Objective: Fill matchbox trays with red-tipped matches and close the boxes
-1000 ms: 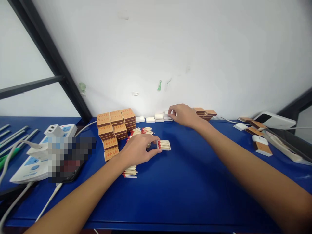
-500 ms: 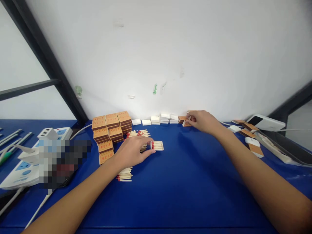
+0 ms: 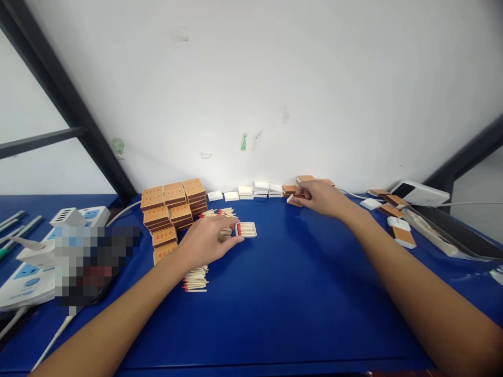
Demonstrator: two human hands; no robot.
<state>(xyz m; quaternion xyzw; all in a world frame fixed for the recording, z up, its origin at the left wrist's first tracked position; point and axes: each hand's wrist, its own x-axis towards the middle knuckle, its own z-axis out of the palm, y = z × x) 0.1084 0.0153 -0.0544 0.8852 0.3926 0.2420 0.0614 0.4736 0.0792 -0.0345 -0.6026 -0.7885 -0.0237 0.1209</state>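
Observation:
Between the thumb and fingers of my left hand [image 3: 210, 238] is a white matchbox tray [image 3: 247, 230] with red-headed matches lying in it. Loose matches [image 3: 195, 278] lie in piles beside and partly under this hand. At the back, near the wall, my right hand [image 3: 320, 198] pinches a small orange matchbox sleeve [image 3: 294, 200] by its right end. Other orange matchbox sleeves [image 3: 290, 189] lie right behind it, partly hidden by my fingers. A row of white matchbox trays [image 3: 245, 192] runs along the wall between the hands.
Stacked orange matchboxes [image 3: 155, 215] stand left of the matches. A power strip [image 3: 39, 267] with cables and a blurred dark object [image 3: 98, 267] lie at far left. On the right are a white device [image 3: 420, 192], a white case [image 3: 398, 224], more matchbox pieces and a dark pouch [image 3: 463, 235].
The view has shifted a little, so everything sits further left. The sleeve in my right hand has tilted and come slightly towards me. My left hand keeps its hold on the tray.

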